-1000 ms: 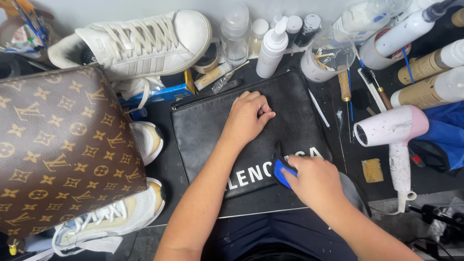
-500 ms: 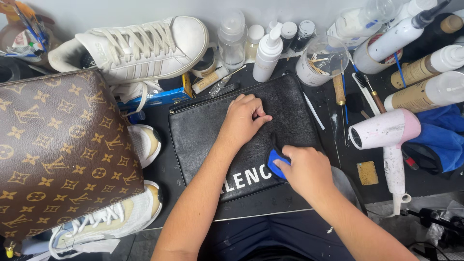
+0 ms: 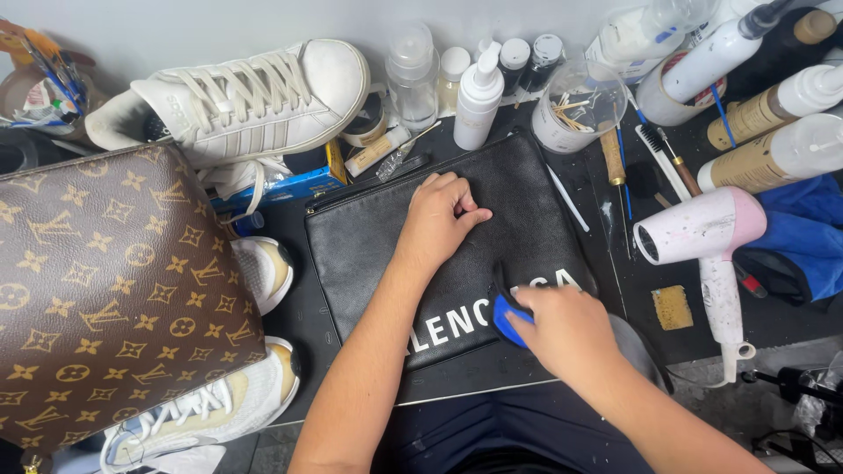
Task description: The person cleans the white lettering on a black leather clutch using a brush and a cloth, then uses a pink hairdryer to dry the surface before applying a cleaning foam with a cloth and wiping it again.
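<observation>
Bottles and jars (image 3: 479,96) crowd the counter's (image 3: 303,320) far edge. A white leather sneaker (image 3: 237,101) and brown patterned bag (image 3: 105,298) block the left; a pink hairdryer (image 3: 707,237) blocks the right. The near edge stays open.

From where I stand I count one black leather pouch (image 3: 457,254), one brown patterned bag (image 3: 105,290), one pale hair dryer (image 3: 707,241) and one blue sponge (image 3: 507,316). Three white sneakers show: one on top (image 3: 255,96), two (image 3: 263,268) (image 3: 219,404) by the bag. Two hands (image 3: 439,215) (image 3: 566,329) are at work.
</observation>
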